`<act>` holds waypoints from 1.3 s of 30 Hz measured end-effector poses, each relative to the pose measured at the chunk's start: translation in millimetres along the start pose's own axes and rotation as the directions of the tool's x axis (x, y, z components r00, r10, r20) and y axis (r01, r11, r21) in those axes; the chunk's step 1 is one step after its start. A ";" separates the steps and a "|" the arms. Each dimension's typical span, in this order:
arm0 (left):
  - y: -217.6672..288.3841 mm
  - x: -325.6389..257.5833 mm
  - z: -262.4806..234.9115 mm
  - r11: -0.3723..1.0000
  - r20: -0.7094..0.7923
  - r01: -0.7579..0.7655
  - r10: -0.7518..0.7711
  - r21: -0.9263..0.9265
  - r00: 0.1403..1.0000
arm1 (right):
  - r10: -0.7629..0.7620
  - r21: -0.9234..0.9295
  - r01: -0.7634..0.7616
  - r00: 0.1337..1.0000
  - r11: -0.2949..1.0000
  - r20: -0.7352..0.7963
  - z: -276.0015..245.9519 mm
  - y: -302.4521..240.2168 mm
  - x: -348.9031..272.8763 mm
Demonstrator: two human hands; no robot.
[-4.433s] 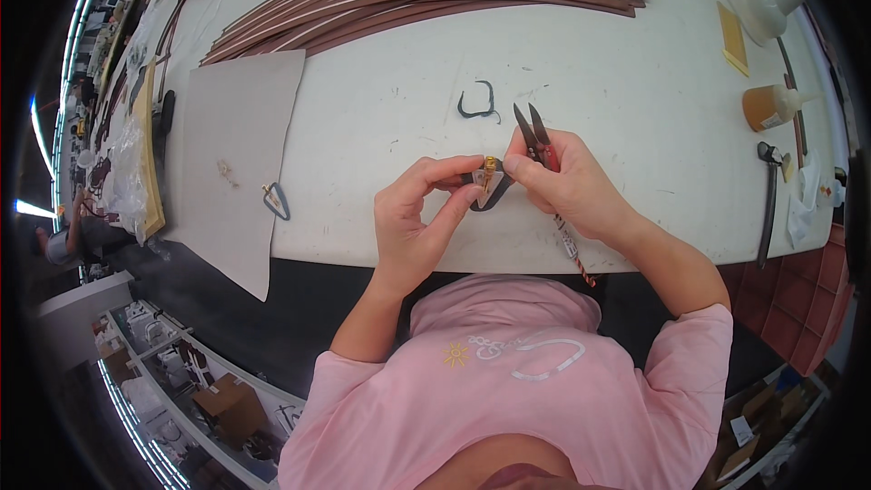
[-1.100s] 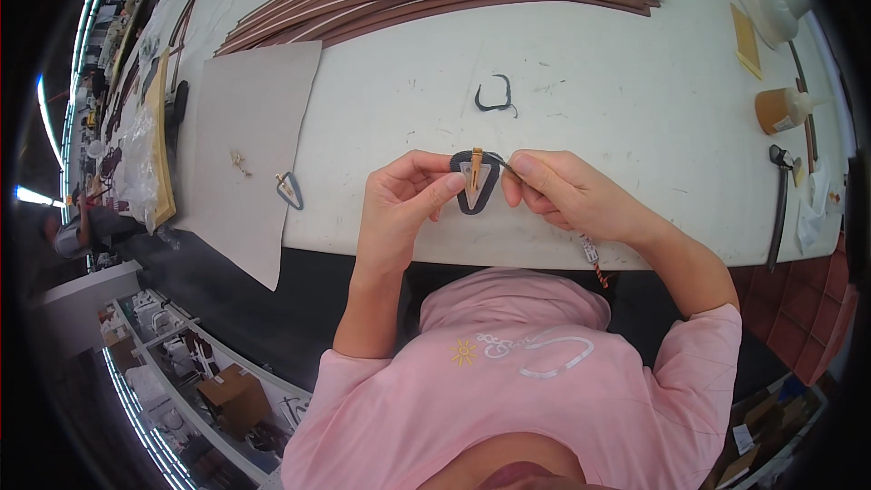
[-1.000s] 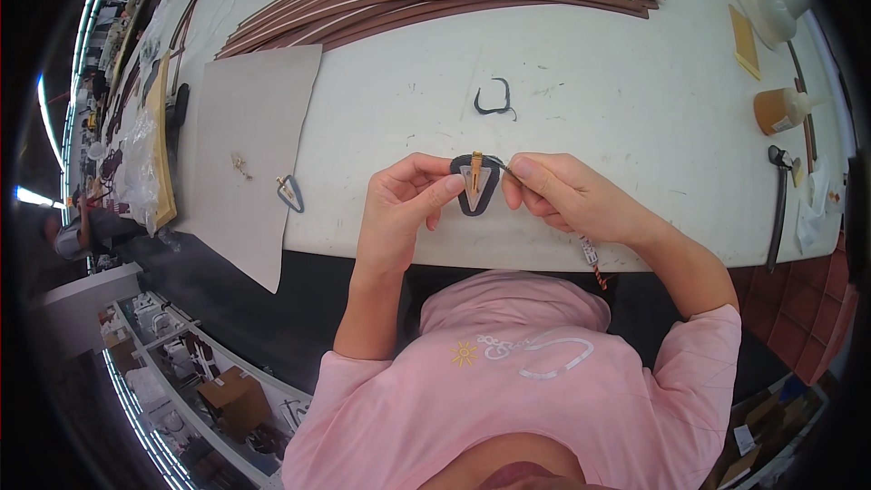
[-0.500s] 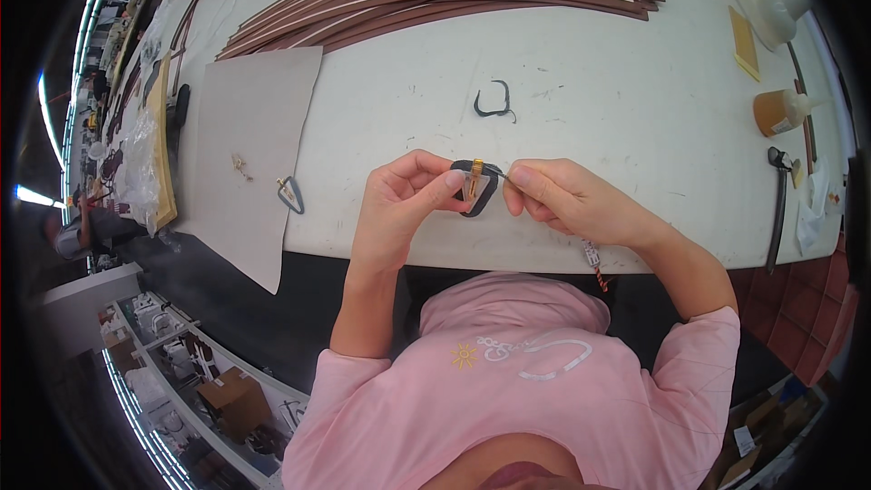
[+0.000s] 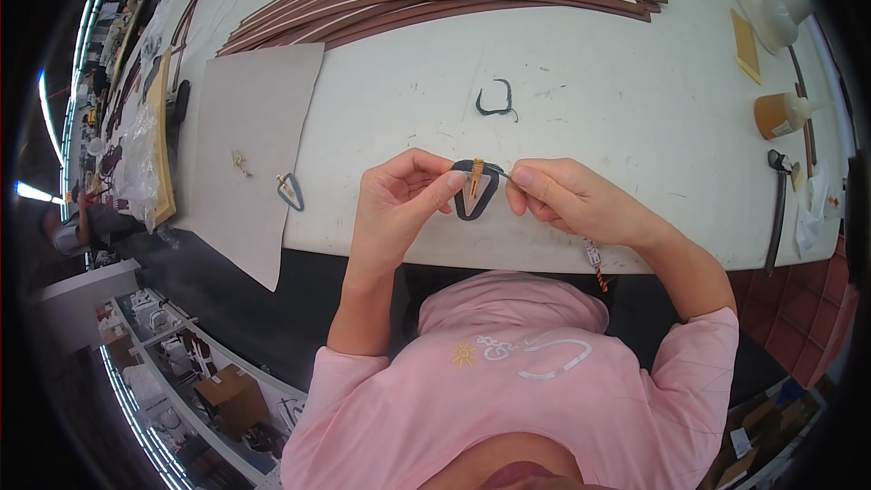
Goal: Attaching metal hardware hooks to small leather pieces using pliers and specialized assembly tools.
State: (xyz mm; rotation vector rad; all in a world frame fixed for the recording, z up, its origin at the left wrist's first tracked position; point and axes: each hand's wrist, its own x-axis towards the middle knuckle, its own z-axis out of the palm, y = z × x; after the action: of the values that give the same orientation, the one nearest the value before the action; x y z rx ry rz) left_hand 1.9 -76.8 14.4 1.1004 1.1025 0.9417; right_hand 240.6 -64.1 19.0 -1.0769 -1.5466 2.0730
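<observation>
With the thumb and forefinger of my left hand (image 5: 392, 204) clamped on its upper left side, I hold a dark-edged triangular piece (image 5: 469, 210) point-down at the centre of the frame, a gold-coloured clip (image 5: 476, 172) standing across its top edge. At the piece's upper right corner, the thumb and forefinger of my right hand (image 5: 572, 198) are pinched together on a thin dark end (image 5: 505, 175); I cannot tell whether it is joined to the piece. A bent dark strip (image 5: 494, 112) lies on the white table (image 5: 390, 109) above, and a second triangular piece (image 5: 298, 200) rests at the right edge of a grey sheet (image 5: 259, 109), left of centre.
</observation>
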 end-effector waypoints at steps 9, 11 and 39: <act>3.3 -0.7 -2.4 0.999 0.002 0.008 -0.008 0.047 1.000 | -0.007 -0.018 0.007 1.000 1.000 0.014 0.4 -1.3 -0.4; 2.5 -0.7 -2.5 0.998 -0.002 0.007 -0.007 0.060 1.000 | -0.003 -0.018 0.003 1.000 1.000 0.011 0.7 -1.3 -0.4; 15.6 -3.0 -9.5 0.998 0.087 0.032 -0.028 -0.047 0.996 | -0.134 -0.272 0.101 0.986 0.957 -0.104 14.4 -4.7 -4.9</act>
State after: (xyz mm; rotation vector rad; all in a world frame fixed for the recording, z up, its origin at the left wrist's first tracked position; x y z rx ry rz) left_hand -8.7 -74.5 29.5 1.0723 1.0178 0.8849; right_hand 232.5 -75.3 26.9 -1.1474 -1.8165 1.7227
